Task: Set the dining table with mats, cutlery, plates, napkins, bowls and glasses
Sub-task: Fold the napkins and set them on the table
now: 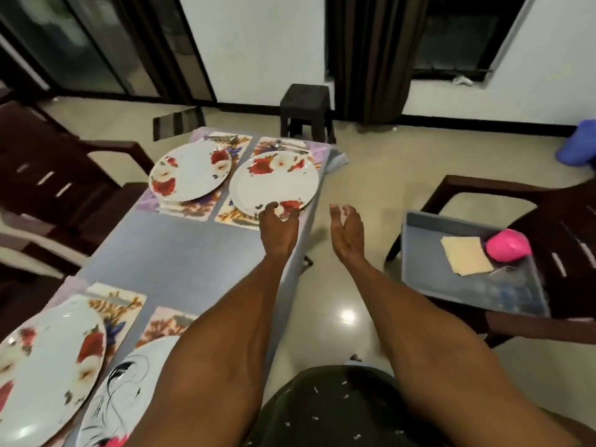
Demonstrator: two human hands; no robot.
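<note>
- nearest, bottom left: two near mats (117, 303) down on table (180, 246), each w/ a plate: floral plate (48, 356) on the left one, swirl-pattern plate (125, 388) on the right one, partly hidden by the forearm. grey strip across top of left mat, maybe cutlery, too blurred to call.
- mid: left hand (279, 227) stretched out to near rim of far right plate (274, 182), fingers curled onto the rim, thumb hidden, looks like a grip on it. plate sits flat on far right mat (232, 217), at table's right edge.
- right hand (346, 233) off the table edge, in the air over the floor, fingers loosely bent, palm turned in, nothing in it.
- right side: grey tray (429, 262) on a chair (529, 201), w/ stack of beige napkins (466, 254), a pink item (508, 245) (can't tell what) & something clear, prob. glasses, blurred.
- far: far left plate (190, 171) on its own mat; cutlery (285, 145) at far ends of both far mats.
- progress est.: mats & plates out at all four places, far cutlery out. napkins not yet on table; no bowls or glasses on table. roughly halfway.
</note>
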